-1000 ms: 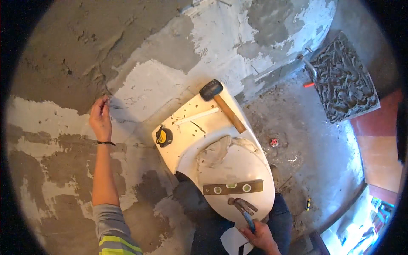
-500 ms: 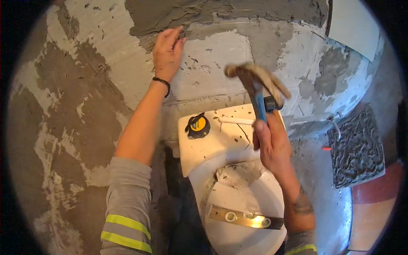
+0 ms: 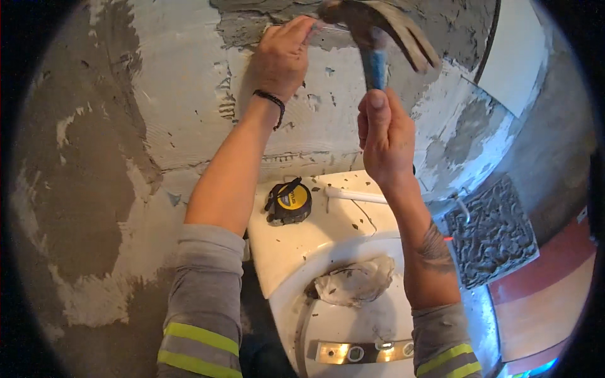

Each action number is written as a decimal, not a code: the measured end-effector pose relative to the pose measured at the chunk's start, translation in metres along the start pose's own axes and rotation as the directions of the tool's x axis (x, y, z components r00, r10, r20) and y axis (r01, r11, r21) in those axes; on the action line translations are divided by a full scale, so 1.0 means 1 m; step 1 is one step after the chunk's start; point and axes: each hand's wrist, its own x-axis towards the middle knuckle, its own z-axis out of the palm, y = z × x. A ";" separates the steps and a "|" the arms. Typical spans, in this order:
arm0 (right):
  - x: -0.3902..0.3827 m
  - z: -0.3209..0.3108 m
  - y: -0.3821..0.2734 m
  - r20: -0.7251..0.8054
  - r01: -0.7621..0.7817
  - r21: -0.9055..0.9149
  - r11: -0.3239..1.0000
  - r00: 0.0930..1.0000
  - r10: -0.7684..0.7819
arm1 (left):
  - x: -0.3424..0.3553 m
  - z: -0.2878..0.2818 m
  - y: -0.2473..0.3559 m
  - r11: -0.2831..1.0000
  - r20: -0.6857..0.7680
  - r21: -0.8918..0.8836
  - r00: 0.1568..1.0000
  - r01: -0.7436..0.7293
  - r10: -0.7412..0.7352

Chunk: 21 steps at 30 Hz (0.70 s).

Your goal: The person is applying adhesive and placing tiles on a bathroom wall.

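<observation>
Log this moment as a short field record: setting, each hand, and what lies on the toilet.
setting: rough plastered wall above a white toilet
left hand: pressed to the wall, fingertips pinching something small, too blurred to identify
right hand: gripping a claw hammer by its blue handle, head raised near the left hand
on tank lid: yellow and black tape measure, white pencil-like stick
on seat lid: crumpled rag, spirit level
right of toilet: mortar-covered tile

The left hand (image 3: pixel 282 57) is raised high, fingers pinched together at the tips, forearm stretched up and wrist banded in black. The right hand (image 3: pixel 386 135) is closed in a fist with the thumb up, forearm upright and tattooed near the grey sleeve.
</observation>
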 end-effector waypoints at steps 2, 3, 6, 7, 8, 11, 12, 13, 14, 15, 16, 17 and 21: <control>0.000 0.005 0.010 -0.007 0.028 -0.018 0.999 1.000 -0.028 | -0.007 0.004 -0.001 0.993 -0.054 -0.114 0.997 0.041 -0.047; 0.001 0.008 0.016 -0.026 0.049 -0.008 0.999 0.998 -0.049 | -0.008 0.006 -0.003 0.991 -0.071 -0.122 0.995 0.058 -0.067; 0.018 0.006 0.033 -0.017 0.127 -0.279 0.952 0.990 -0.137 | -0.005 0.012 -0.001 0.998 -0.108 -0.065 0.994 0.003 -0.011; 0.017 0.008 0.029 -0.003 0.136 -0.280 0.950 0.990 -0.142 | -0.007 0.009 -0.006 0.997 -0.014 0.054 0.998 -0.052 0.053; 0.015 0.009 0.021 -0.011 0.100 -0.199 0.975 0.995 -0.104 | -0.009 0.007 -0.010 0.979 0.084 0.169 0.991 -0.115 0.102; -0.002 0.013 -0.006 -0.094 0.199 0.225 0.954 0.979 -0.182 | -0.013 0.007 -0.009 0.995 -0.086 -0.085 0.995 0.044 -0.052; -0.001 0.012 -0.009 -0.109 0.284 0.221 0.933 0.958 -0.266 | -0.013 0.003 -0.012 0.996 -0.099 -0.074 0.993 0.053 -0.061; -0.001 0.008 -0.010 -0.132 0.364 0.202 0.909 0.930 -0.343 | -0.010 0.000 -0.011 0.999 -0.030 -0.032 0.999 0.016 -0.017; 0.002 0.004 -0.007 -0.117 0.364 0.128 0.923 0.929 -0.350 | -0.008 -0.003 -0.009 1.000 0.042 0.008 0.999 -0.024 0.024; 0.006 0.004 -0.001 -0.108 0.363 0.117 0.924 0.930 -0.352 | -0.007 -0.005 -0.005 1.000 0.034 0.003 0.999 -0.013 0.013; 0.012 0.004 0.008 -0.062 0.284 0.015 0.959 0.957 -0.282 | -0.004 -0.009 -0.002 1.000 0.041 0.020 0.999 -0.022 0.021; 0.018 0.000 0.017 -0.030 0.200 -0.101 0.975 0.979 -0.204 | -0.002 -0.007 0.003 0.999 0.046 0.025 0.999 -0.028 0.027; 0.017 0.001 0.009 -0.033 0.068 0.012 0.998 0.997 -0.068 | -0.010 0.004 -0.013 0.998 0.014 0.040 0.999 -0.042 0.042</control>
